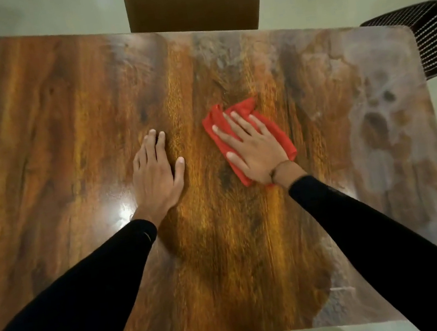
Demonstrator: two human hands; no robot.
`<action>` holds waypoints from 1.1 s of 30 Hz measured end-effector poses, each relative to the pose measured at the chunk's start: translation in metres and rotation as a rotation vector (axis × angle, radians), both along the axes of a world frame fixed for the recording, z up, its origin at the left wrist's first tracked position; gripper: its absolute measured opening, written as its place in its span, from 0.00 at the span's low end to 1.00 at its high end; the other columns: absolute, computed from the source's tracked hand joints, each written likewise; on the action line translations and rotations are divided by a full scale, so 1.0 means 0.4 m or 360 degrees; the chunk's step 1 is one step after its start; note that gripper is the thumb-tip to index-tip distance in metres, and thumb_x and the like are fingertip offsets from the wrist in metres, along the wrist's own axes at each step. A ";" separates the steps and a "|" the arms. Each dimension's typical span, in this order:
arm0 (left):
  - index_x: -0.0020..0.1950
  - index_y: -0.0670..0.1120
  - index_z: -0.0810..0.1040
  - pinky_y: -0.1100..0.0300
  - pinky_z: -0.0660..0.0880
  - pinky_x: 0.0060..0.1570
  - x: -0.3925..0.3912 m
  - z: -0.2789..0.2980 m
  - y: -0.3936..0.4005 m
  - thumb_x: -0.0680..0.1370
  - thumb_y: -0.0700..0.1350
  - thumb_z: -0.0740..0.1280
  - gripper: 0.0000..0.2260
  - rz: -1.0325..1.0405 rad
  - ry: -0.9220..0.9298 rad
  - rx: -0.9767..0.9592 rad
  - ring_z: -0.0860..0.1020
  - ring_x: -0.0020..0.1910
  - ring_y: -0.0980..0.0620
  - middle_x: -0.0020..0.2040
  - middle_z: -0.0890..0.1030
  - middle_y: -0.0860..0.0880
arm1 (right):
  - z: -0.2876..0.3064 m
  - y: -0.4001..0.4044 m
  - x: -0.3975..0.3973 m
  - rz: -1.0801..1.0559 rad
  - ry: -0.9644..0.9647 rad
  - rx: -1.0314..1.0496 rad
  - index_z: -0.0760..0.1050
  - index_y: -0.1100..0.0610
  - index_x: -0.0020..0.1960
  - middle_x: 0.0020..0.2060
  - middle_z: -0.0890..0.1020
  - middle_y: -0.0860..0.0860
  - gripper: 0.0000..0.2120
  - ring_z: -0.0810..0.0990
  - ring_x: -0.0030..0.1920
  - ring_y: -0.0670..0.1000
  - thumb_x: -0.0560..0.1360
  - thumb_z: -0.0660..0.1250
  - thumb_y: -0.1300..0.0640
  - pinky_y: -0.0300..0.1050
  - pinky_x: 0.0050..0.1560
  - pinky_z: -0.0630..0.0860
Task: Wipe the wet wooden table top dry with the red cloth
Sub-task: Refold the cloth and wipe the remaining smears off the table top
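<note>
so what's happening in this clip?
A person is wiping a wooden table top with a red cloth. The right hand presses flat on the cloth near the middle of the table, fingers spread. The left hand rests flat on the bare wood beside it, holding nothing. Hazy grey smears cover the right end of the table, so that part looks not yet wiped.

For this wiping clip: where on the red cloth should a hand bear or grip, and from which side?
From above, flat on its middle. The red cloth lies spread thin on the table top, offering no bulk to pinch, and the right hand presses it with straight fingers. To lift it, the bunched far corner probably suits best.
</note>
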State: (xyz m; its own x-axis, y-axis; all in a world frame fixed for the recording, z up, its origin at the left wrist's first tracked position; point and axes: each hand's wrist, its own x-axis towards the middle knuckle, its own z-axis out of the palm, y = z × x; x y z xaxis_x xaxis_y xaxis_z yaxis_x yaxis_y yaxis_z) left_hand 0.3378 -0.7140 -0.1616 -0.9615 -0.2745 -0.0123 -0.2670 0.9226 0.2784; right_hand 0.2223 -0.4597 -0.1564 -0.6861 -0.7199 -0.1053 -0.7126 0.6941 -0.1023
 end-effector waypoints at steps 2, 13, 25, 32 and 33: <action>0.88 0.43 0.60 0.40 0.61 0.85 -0.002 0.003 -0.004 0.89 0.57 0.60 0.31 -0.0006 0.0001 0.0004 0.59 0.87 0.40 0.89 0.59 0.41 | -0.001 0.060 0.015 0.0121 -0.0021 0.0020 0.44 0.43 0.90 0.90 0.48 0.51 0.32 0.46 0.90 0.54 0.90 0.48 0.40 0.63 0.88 0.49; 0.89 0.45 0.58 0.43 0.56 0.86 -0.005 0.003 -0.006 0.89 0.60 0.58 0.32 0.0003 -0.0044 0.0056 0.57 0.88 0.43 0.89 0.58 0.45 | 0.026 -0.170 -0.284 -0.0699 -0.0048 -0.0030 0.47 0.48 0.90 0.89 0.52 0.57 0.33 0.50 0.89 0.60 0.88 0.44 0.39 0.66 0.87 0.50; 0.77 0.44 0.70 0.39 0.66 0.78 -0.219 0.014 -0.098 0.83 0.67 0.63 0.33 -0.0283 0.0002 -0.0102 0.68 0.79 0.36 0.81 0.67 0.38 | 0.024 -0.056 -0.268 -0.0951 -0.0023 -0.0097 0.49 0.46 0.90 0.89 0.52 0.55 0.33 0.50 0.89 0.59 0.88 0.48 0.37 0.64 0.87 0.48; 0.90 0.47 0.52 0.40 0.55 0.87 -0.269 -0.024 -0.114 0.82 0.74 0.57 0.45 -0.0284 -0.0039 -0.0097 0.54 0.89 0.41 0.90 0.53 0.43 | 0.011 -0.150 -0.481 -0.1089 0.0004 -0.0073 0.48 0.49 0.91 0.89 0.54 0.59 0.33 0.52 0.89 0.62 0.88 0.46 0.39 0.66 0.87 0.49; 0.90 0.47 0.53 0.40 0.55 0.87 -0.271 -0.022 -0.114 0.82 0.74 0.57 0.45 -0.0286 -0.0035 -0.0101 0.55 0.89 0.41 0.90 0.53 0.43 | 0.013 -0.174 -0.490 -0.0974 0.0011 -0.0072 0.48 0.49 0.91 0.89 0.54 0.59 0.33 0.51 0.89 0.61 0.89 0.45 0.39 0.66 0.87 0.49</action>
